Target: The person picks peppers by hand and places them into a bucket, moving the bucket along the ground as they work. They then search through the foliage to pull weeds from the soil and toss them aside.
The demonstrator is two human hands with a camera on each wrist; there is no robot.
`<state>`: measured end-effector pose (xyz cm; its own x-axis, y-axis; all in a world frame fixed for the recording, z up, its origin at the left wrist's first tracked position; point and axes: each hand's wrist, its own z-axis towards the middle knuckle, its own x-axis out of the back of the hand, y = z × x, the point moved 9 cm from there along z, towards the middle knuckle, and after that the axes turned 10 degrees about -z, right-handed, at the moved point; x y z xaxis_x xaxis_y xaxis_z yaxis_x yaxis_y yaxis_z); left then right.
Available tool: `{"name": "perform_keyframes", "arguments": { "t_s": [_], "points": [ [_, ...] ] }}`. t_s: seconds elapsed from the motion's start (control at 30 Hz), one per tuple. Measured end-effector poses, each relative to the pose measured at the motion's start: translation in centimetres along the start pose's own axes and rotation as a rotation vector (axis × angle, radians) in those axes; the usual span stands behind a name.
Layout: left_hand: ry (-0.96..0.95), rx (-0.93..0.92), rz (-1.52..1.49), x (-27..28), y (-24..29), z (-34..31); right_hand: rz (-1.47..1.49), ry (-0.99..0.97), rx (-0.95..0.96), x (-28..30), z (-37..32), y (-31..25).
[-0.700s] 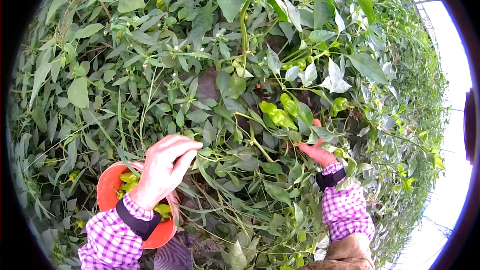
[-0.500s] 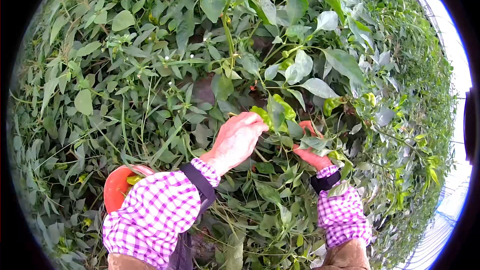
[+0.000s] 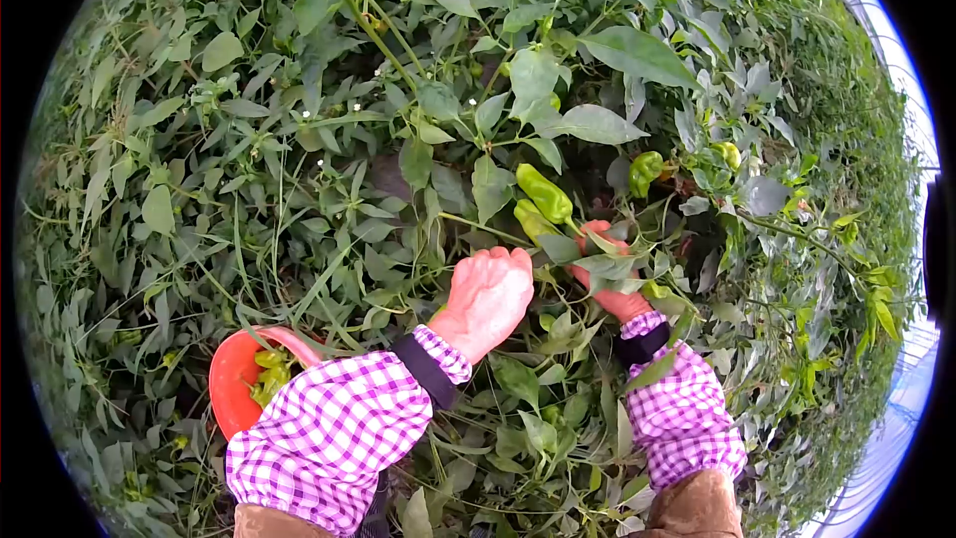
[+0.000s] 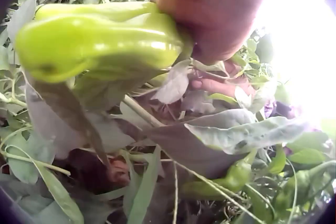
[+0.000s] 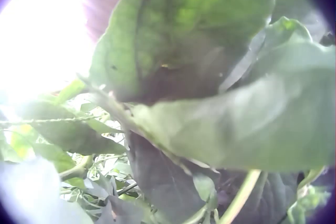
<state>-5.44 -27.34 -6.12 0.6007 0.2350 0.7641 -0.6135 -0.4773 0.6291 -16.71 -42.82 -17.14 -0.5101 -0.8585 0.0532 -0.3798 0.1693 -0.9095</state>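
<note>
My left hand (image 3: pixel 488 299) is curled beside two green peppers (image 3: pixel 545 197). In the left wrist view its fingers (image 4: pixel 210 16) close at the stem end of a large green pepper (image 4: pixel 100 45); the grip itself is partly hidden. Just to the right, my right hand (image 3: pixel 609 274) has its thumb and fingers curled round the plant among leaves, near the upper pepper's stem. Large leaves (image 5: pixel 241 124) fill the right wrist view and hide most of that grip.
A red bucket (image 3: pixel 229 379) with several green peppers in it stands at the lower left, partly behind my left sleeve. More peppers (image 3: pixel 646 172) hang to the right. Dense leaves and thin stems surround both hands, and a tall stem (image 3: pixel 368 25) rises at the upper middle.
My left hand has moved right from above the bucket to the peppers and curled its fingers. The peppers beside it have shifted and turned. My right hand stays among the leaves.
</note>
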Motion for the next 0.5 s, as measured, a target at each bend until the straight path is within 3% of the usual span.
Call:
{"name": "perform_keyframes", "arguments": {
  "t_s": [0.07,0.1,0.13,0.2,0.27,0.3,0.33,0.4,0.47,0.5],
  "points": [
    [-0.022,0.072,0.014,1.0,-2.3,-0.6,-0.652,0.016,0.218,-0.1,-0.8,-3.2],
    [0.094,0.058,0.035,2.6,-2.9,-0.8,-0.891,-0.033,0.295,-1.5,-0.9,-4.0],
    [0.142,0.002,-0.089,3.7,-3.1,-0.8,-0.883,-0.031,0.297,-1.5,-0.7,-3.4],
    [0.219,-0.028,-0.267,4.9,-2.8,0.5,-1.279,0.123,0.77,-2.8,-2.2,-4.8],
    [0.126,-0.062,-0.345,5.0,-0.2,2.4,-1.22,0.024,0.757,-3.7,-2.8,-6.7],
    [0.193,-0.203,-0.275,4.4,1.2,2.9,-0.987,-0.07,0.606,-3.5,-2.3,-6.5],
    [0.093,-0.228,-0.324,2.9,2.2,3.7,-0.754,-0.156,0.456,-3.5,-1.7,-5.7],
    [0.027,-0.3,-0.193,-0.4,3.6,4.5,-0.645,-0.107,0.414,-2.6,-0.9,-3.2],
    [0.011,-0.237,-0.116,-2.3,3.5,5.1,0.121,-0.163,0.115,-2.2,-0.7,-0.1],
    [-0.012,-0.219,-0.088,-2.6,3.3,5.3,0.123,-0.158,0.111,-1.8,-0.5,0.6]
  ]
}}
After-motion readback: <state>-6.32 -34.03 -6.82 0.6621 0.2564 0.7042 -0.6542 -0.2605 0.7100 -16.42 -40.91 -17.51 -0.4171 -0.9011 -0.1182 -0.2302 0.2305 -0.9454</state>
